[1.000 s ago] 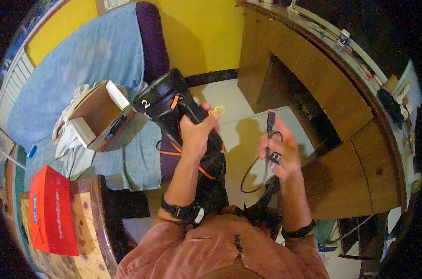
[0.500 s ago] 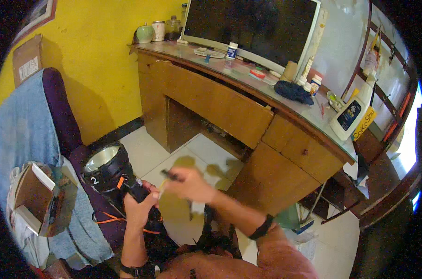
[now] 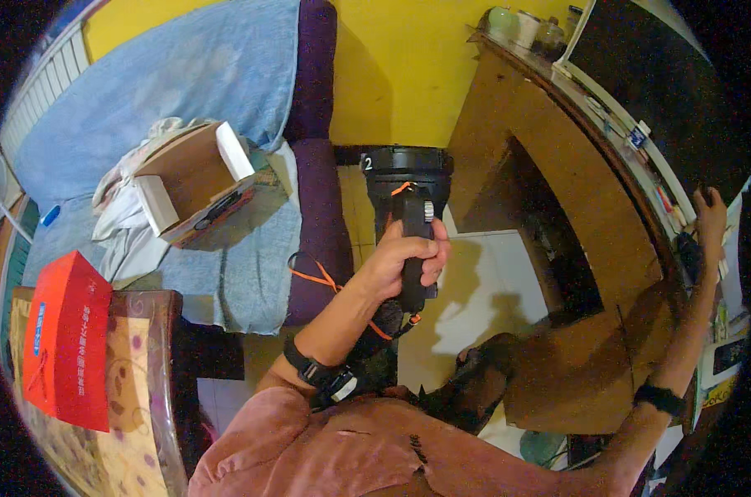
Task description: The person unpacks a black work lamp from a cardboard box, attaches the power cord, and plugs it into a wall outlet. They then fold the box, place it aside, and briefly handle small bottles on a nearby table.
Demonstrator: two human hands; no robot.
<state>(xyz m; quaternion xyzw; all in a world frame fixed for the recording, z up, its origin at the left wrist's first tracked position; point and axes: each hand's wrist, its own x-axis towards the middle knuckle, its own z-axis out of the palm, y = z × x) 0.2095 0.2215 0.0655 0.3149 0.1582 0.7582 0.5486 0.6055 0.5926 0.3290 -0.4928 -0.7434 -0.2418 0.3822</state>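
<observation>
My left hand [image 3: 400, 258] is wrapped round the handle of a big black torch [image 3: 408, 170], whose wide round head points away from me. An orange cord [image 3: 316, 272] trails from its lower end, looping beside the seat edge. Far to the right, my right hand [image 3: 708, 222] reaches over the desk [image 3: 549, 124], close to the lower edge of the large monitor [image 3: 640, 66]. Its fingers are bent together around a small dark thing that is too unclear to name.
An opened cardboard box [image 3: 195, 174] lies on the cloth-covered sofa [image 3: 243, 83]. A red paper bag [image 3: 77, 340] rests on a patterned table [image 3: 135, 373] at lower left. Several jars [image 3: 526, 29] line the desk's far end. The desk's front edge curves past my right arm.
My right hand has moved from beside the torch to the desk at far right. The torch, still in my left hand, now stands in mid-view, and my view has turned left.
</observation>
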